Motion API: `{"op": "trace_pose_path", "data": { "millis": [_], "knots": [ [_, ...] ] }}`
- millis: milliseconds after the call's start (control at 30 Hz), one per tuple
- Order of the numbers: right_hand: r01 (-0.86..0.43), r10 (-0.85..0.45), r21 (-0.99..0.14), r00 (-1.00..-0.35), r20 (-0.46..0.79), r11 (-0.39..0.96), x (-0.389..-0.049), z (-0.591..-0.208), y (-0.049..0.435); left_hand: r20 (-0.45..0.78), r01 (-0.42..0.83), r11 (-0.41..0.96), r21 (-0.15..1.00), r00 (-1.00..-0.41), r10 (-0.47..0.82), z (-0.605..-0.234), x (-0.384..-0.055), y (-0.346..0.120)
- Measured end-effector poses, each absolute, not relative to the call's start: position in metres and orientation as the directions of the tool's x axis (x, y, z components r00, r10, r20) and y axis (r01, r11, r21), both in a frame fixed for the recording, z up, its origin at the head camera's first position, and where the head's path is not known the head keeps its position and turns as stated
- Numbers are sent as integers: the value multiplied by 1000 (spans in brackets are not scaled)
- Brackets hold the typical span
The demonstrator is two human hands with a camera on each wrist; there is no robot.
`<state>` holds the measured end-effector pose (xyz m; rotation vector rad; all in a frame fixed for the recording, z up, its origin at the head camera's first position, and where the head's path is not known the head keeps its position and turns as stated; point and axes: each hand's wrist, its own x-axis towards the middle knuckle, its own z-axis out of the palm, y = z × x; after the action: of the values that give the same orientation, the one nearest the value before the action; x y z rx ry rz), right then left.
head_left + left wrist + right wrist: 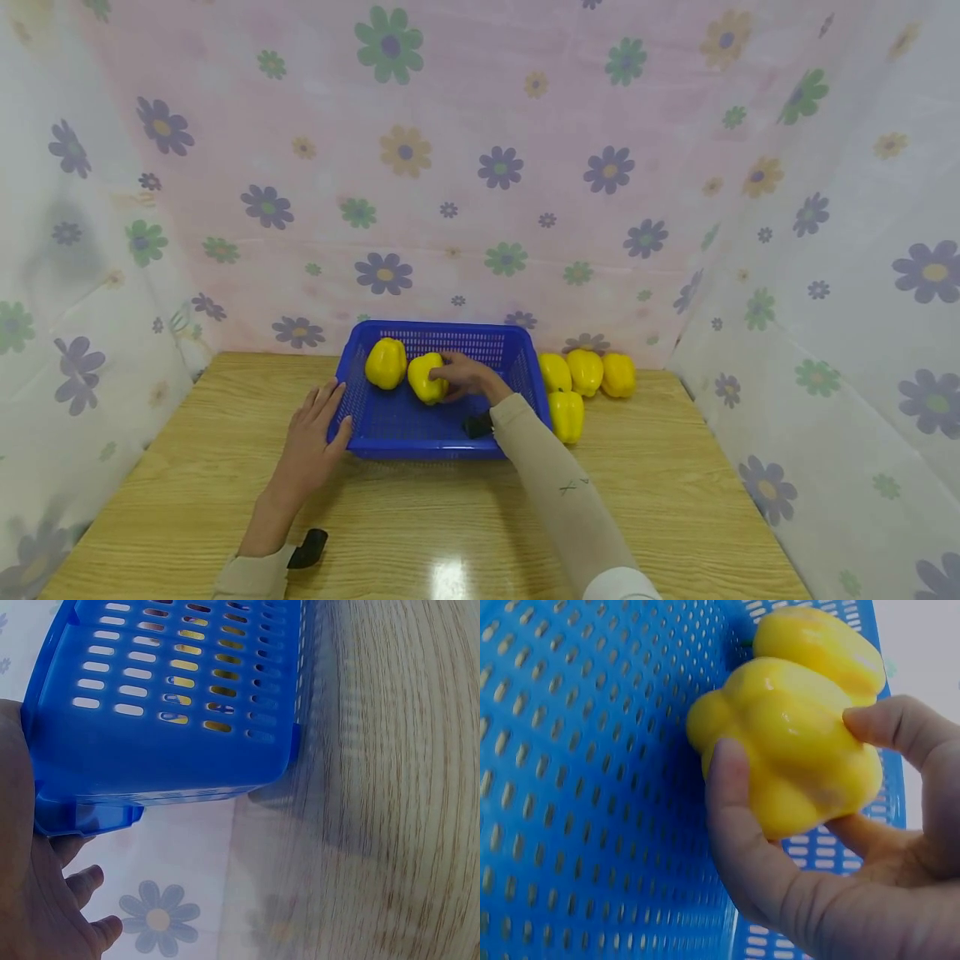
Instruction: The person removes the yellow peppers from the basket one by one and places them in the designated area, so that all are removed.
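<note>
Inside the blue plastic basket, my right hand holds a yellow bell pepper, with thumb and fingers spread around its sides. In the right wrist view that bell pepper is close over the slotted basket floor. Another yellow bell pepper sits to its left in the basket. My left hand rests against the basket's left rim with its fingers extended. From the left wrist, the basket's slotted side shows beside the palm, and yellow peeks through the slots.
Several yellow bell peppers stand on the wooden table just right of the basket, one of them nearer the front. A flower-printed cloth hangs behind the table and along both sides.
</note>
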<state>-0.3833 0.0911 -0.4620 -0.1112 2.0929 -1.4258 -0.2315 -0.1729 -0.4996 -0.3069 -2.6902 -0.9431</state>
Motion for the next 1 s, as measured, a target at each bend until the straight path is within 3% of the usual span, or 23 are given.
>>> {"op": "trace_pose_path", "data": {
  "millis": [233, 567, 1000],
  "knots": [
    [291, -421, -867, -782, -460, 405, -383, -461, 97, 350, 303, 763, 571, -930, 107, -502, -231, -174],
    [276, -390, -867, -808, -443, 414, -379, -457, 100, 336, 294, 762, 577, -936, 107, -502, -232, -174],
    [236, -439, -832, -759, -481, 502, -379, -451, 108, 324, 292, 753, 589, -940, 110, -502, -233, -174]
  ]
}}
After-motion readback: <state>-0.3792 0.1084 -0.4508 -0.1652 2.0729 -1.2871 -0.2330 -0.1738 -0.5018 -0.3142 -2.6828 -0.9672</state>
